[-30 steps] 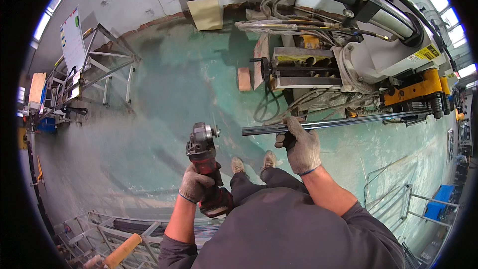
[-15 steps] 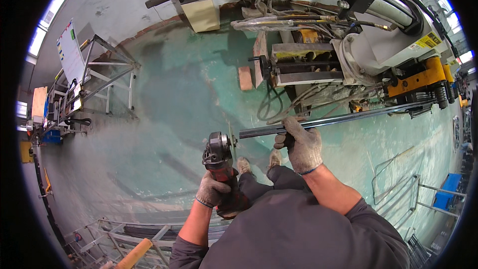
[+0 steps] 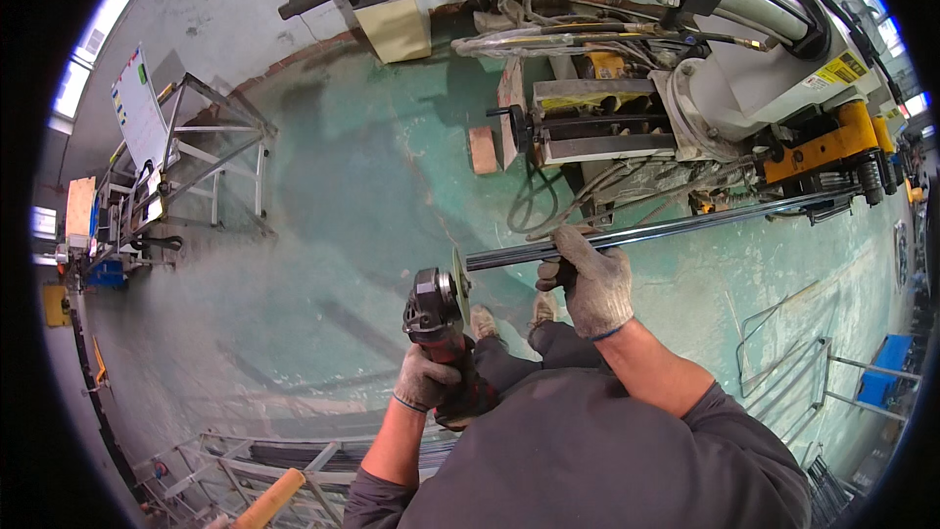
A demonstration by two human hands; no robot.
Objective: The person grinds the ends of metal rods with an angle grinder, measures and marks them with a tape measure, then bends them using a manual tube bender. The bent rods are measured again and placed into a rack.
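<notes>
My left hand (image 3: 426,379), in a light work glove, is wrapped round the body of an angle grinder (image 3: 431,309). The grinder stands upright in front of me, its thin disc (image 3: 459,284) facing the near end of a long metal tube (image 3: 666,232). Only a small gap shows between disc and tube end; whether they touch I cannot tell. My gloved right hand (image 3: 594,284) closes round the tube just behind that end. From there the tube runs right to a yellow-and-black clamp part (image 3: 827,159) of the machine.
The large machine (image 3: 725,108) with hoses fills the upper right. A brick-coloured block (image 3: 482,151) lies on the green floor beside it. Metal frames stand left (image 3: 211,137) and lower left (image 3: 264,470). A blue bin (image 3: 884,369) sits at the right.
My left hand has shifted the grinder slightly right, and its disc has turned to show more of its face. The right hand and tube have barely moved.
</notes>
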